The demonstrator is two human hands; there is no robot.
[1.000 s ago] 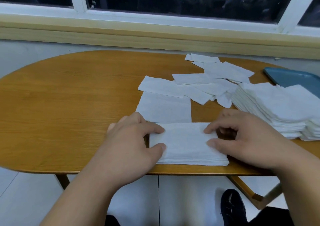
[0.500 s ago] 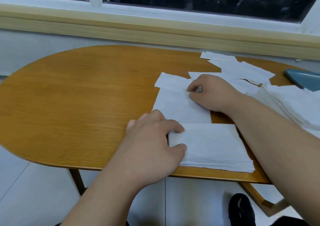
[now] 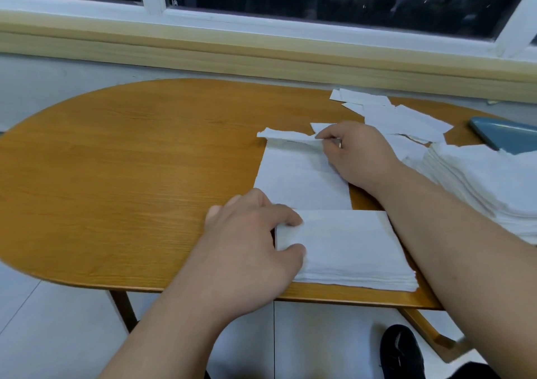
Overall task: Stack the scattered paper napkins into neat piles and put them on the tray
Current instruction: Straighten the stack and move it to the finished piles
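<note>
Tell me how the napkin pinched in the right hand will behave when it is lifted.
Probably floppy: the napkin buckles and sags away from where the right hand pinches its edge. Likely very light, being one thin sheet, so it may flutter or drag. It could tear if tugged hard.

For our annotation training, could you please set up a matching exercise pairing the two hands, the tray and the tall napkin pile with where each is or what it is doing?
Things:
1. left hand
2. right hand
3. tray
4. tall napkin pile

States:
A. blue, at the table's far right
B. pinches a single napkin
C. white, many layers high
D. rests on the small pile at the near edge

Pairs: 1-D; 2-B; 3-A; 4-C.
</note>
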